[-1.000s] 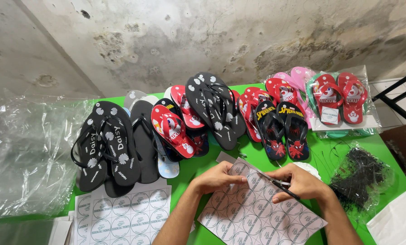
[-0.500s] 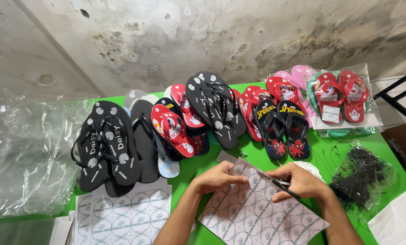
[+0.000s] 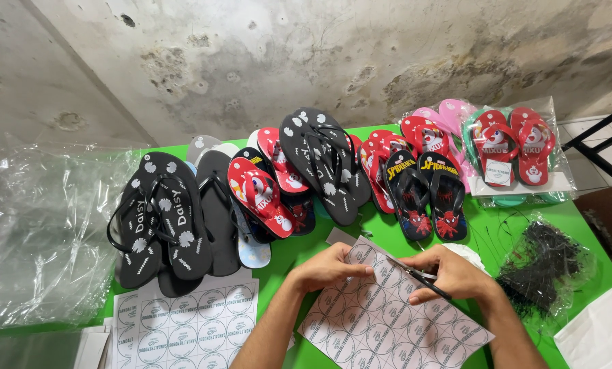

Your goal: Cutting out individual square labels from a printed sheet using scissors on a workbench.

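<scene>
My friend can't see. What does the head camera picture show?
A person's left hand holds down a sheet of round labels while the right hand cuts it with scissors on a green table. Flip-flops lie in a row behind, with clear plastic bags at the left.

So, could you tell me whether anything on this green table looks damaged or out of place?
Nothing looks damaged. The flip-flops are heaped unevenly: one black dotted pair lies tilted atop the red ones. The pink sheet of round labels sits askew under the left hand and right hand, which holds scissors.
</scene>
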